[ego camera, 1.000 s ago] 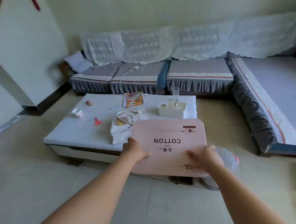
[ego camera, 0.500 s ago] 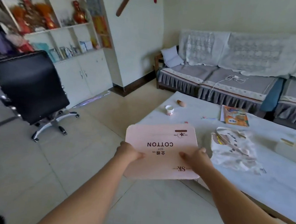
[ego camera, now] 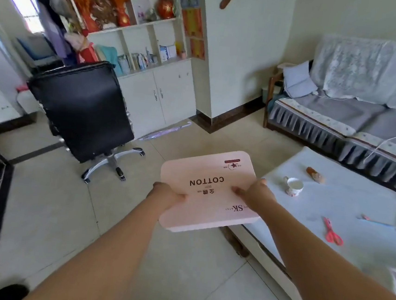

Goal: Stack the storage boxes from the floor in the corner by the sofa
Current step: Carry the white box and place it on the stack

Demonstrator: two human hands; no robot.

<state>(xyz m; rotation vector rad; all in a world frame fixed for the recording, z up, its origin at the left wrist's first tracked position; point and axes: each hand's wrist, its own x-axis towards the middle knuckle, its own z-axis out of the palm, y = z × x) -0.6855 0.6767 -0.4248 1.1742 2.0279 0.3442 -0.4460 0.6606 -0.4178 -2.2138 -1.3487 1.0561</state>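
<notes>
A flat pink storage box (ego camera: 210, 172) printed "COTTON" is held out in front of me above the tiled floor. My left hand (ego camera: 164, 195) grips its near left edge, thumb on top. My right hand (ego camera: 258, 195) grips its near right edge, thumb on the lid. The box lies roughly level, its right corner over the edge of the low table (ego camera: 344, 226). The grey sofa (ego camera: 345, 120) stands at the far right, with the corner beside its wooden arm near the wall.
A black office chair (ego camera: 85, 107) stands on the floor to the left. A white cabinet with shelves (ego camera: 159, 90) is behind it. On the table lie a cup (ego camera: 294, 186), red scissors (ego camera: 333, 233) and a pen. A dark unit edges the left side.
My view has swung left, from facing the sofa and table to the chair and shelving. Both hands keep the same hold on the pink box, which has moved with me.
</notes>
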